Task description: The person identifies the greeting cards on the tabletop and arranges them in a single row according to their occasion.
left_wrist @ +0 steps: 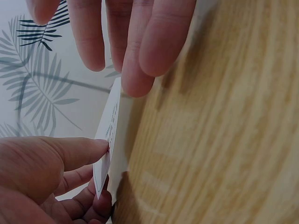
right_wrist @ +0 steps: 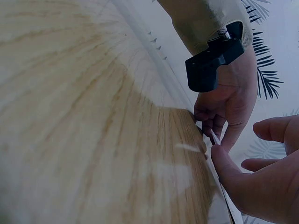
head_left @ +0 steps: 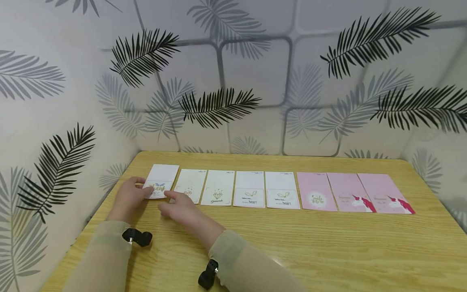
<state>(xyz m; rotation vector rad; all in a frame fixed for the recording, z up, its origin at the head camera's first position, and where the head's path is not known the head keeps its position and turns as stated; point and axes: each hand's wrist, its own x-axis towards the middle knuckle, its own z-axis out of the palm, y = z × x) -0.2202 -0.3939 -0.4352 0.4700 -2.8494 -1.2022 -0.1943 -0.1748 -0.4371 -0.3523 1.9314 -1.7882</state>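
At the left end of a row of cards, a white greeting card with gold "Thank you" lettering is pinched along its left edge by my left hand. In the left wrist view the thumb of that hand lies on the printed face of the card, with fingers behind it. My right hand is at the card's lower right corner, its fingers extended and fingertips right by the edge. Partly behind the right hand lies a cream card with a gold diamond.
Rightward along the wooden table lie another cream diamond card, two white "heart" cards, a pink "Smile More" card and two pink unicorn cards. A leaf-patterned wall stands behind.
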